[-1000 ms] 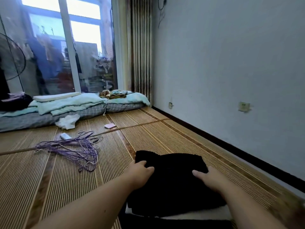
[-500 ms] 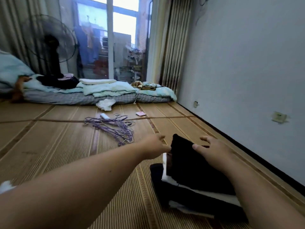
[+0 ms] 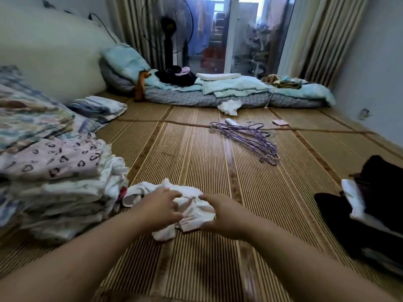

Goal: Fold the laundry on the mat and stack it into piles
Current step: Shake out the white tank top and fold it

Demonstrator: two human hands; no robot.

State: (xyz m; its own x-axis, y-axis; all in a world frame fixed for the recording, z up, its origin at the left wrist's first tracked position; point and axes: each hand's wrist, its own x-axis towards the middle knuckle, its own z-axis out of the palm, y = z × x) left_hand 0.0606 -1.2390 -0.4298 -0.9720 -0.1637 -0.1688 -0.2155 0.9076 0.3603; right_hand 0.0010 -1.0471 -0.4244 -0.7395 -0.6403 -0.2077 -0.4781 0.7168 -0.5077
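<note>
Landmark: the crumpled white garment (image 3: 192, 205), lying on the woven mat (image 3: 218, 158) in the near middle.
Folded pile (image 3: 58, 179): left of the garment, just beside it; a heart-print piece sits on top (the edges are ragged, not squared).
Left hand (image 3: 160, 209): down on the garment's left side, fingers spread and curled into the cloth, loosely gripping it.
Right hand (image 3: 220, 214): on the garment's right edge, fingers curled over the fabric, thumb tucked under, and it's gripping too.
Purple hangers (image 3: 250, 138): beyond the garment and to its right, in a loose tangle on the mat.
Dark stack (image 3: 366, 205): well to the right of the garment, black pieces with white layers between.
Bedding (image 3: 229, 90): far behind the garment, along the glass door.
</note>
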